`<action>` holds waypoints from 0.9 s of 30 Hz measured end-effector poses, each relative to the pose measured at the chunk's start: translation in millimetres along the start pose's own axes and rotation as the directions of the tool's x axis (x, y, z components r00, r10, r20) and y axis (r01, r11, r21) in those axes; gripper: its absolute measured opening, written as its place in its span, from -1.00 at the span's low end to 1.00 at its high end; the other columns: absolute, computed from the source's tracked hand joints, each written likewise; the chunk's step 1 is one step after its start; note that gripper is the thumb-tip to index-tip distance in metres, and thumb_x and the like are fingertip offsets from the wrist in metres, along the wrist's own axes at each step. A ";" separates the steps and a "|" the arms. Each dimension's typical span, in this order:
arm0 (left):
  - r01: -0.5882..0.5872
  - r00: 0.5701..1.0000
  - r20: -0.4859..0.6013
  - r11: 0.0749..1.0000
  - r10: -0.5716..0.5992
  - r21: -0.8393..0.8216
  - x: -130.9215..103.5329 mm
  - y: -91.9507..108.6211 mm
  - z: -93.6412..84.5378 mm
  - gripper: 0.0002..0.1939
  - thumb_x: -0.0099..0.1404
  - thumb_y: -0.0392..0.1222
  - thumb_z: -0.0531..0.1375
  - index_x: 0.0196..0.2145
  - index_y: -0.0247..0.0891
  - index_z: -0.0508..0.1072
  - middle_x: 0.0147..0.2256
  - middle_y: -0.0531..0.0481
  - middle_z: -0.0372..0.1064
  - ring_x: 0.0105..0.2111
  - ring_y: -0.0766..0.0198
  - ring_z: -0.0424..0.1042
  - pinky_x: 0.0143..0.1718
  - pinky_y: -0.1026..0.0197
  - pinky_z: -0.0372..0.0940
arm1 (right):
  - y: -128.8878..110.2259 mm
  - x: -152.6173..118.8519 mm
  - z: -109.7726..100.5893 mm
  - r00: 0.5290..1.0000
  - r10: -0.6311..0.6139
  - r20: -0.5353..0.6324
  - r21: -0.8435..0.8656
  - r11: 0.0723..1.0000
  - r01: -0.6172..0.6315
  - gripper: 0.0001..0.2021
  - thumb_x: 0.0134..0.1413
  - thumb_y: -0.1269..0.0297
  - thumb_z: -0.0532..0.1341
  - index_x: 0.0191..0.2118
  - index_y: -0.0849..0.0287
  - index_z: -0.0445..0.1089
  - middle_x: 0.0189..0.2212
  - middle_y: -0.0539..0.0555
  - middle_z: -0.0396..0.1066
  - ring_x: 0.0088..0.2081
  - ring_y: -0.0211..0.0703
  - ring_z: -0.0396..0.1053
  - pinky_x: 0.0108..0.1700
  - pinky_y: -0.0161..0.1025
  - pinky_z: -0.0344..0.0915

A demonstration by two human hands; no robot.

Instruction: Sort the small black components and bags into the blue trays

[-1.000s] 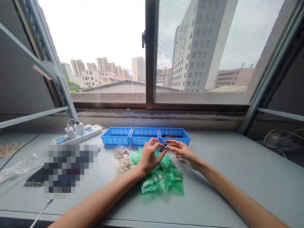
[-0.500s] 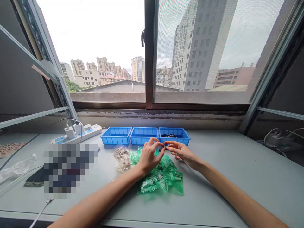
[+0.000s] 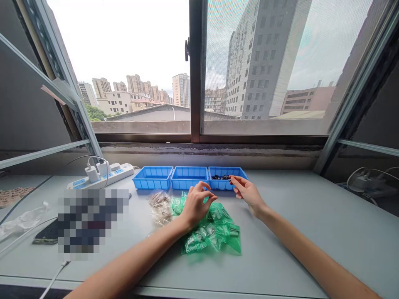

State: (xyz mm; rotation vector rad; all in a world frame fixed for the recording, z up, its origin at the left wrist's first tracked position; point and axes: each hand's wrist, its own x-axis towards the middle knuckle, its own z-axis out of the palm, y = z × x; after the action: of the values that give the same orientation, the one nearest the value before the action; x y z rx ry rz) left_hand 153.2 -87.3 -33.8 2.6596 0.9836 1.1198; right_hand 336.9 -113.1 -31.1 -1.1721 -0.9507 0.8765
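Note:
My right hand [image 3: 247,195] reaches to the front rim of the right-hand blue bin [image 3: 243,173], thumb and forefinger pinched on a small black part [image 3: 230,180]. Inside that bin lie several small black pieces [image 3: 220,177], too small to name. Over the green plastic bags [image 3: 215,236] hovers my left hand [image 3: 197,204], its thumb and forefinger tips drawn together; what they hold, if anything, does not show. The green bags form a loose pile, partly covered by my left hand and forearm. A clear bag of pale brownish contents [image 3: 160,205] lies left of them.
Two more blue bins, the middle one [image 3: 189,185] and the left one [image 3: 152,185], stand in a row below the window. A white power strip [image 3: 101,178] with plugs lies at the back left. A dark phone [image 3: 46,232] and cables are at the left.
My right hand has moved away from my left hand, up and to the right, to the right-hand bin. My left hand has stayed nearly in place over the green bags.

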 end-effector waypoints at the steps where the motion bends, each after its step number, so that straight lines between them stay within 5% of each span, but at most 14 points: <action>1: 0.002 1.000 0.002 1.000 -0.002 0.006 -0.1 0.2 -0.4 -0.91 0.22 -0.21 0.22 -0.41 -0.16 0.54 -0.23 -0.03 0.35 -0.35 0.29 0.35 -0.20 0.15 0.25 | -0.8 0.4 -0.9 1.000 -0.015 -0.015 -0.014 1.000 0.014 -0.53 -0.35 -0.10 0.33 -0.32 0.16 0.44 -0.45 0.03 0.37 -0.59 -0.36 0.11 -0.66 -0.37 0.04; 9: 0.025 0.999 0.045 0.998 -0.028 0.049 0.7 2.5 -3.5 -0.93 0.04 -0.21 0.36 -0.50 -0.17 0.53 -0.20 0.00 0.33 -0.29 0.23 0.37 -0.18 0.12 0.23 | -2.3 1.6 -2.9 0.989 -0.066 -0.134 -0.095 0.994 0.054 -0.54 -0.35 -0.02 0.33 -0.28 0.16 0.43 -0.37 0.07 0.41 -0.53 -0.29 0.22 -0.64 -0.34 0.17; 14: 0.067 0.997 0.046 0.996 -0.069 0.055 0.9 2.5 -1.4 -0.93 0.18 -0.22 0.26 -0.45 -0.16 0.53 -0.17 0.00 0.38 -0.30 0.25 0.40 -0.15 0.08 0.21 | -3.8 1.6 -6.3 0.971 -0.186 -0.153 -0.267 0.953 0.141 -0.57 -0.22 -0.03 0.22 -0.24 0.17 0.42 -0.33 0.10 0.42 -0.53 -0.24 0.27 -0.60 -0.28 0.20; 21: 0.100 0.989 0.090 0.982 -0.115 0.158 -0.1 -1.7 3.5 -0.85 0.28 -0.23 0.14 -0.23 -0.17 0.49 -0.16 -0.04 0.43 -0.15 0.13 0.39 -0.03 -0.01 0.13 | -5.1 -3.7 -6.8 0.905 -0.406 -0.128 -0.690 0.692 0.213 -0.78 -0.07 0.19 0.13 -0.31 0.08 0.47 -0.36 0.04 0.48 -0.51 -0.21 0.32 -0.43 -0.22 0.22; 27: 0.170 0.945 0.248 0.967 -0.215 0.189 2.9 6.1 -3.4 -0.85 0.29 -0.23 0.11 -0.27 -0.21 0.49 -0.19 -0.04 0.44 -0.10 0.13 0.35 0.05 -0.04 0.06 | -4.4 -1.2 -8.8 0.909 -0.411 -0.065 -0.630 0.724 0.281 -0.72 -0.06 0.24 0.15 -0.18 0.02 0.45 -0.24 -0.01 0.51 -0.52 -0.24 0.38 -0.41 -0.23 0.28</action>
State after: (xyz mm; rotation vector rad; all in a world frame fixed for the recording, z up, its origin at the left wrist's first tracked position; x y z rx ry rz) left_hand 155.6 -90.9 -27.7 2.6688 1.2957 0.6443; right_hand 344.9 -118.0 -28.0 -1.5235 -1.2830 0.1162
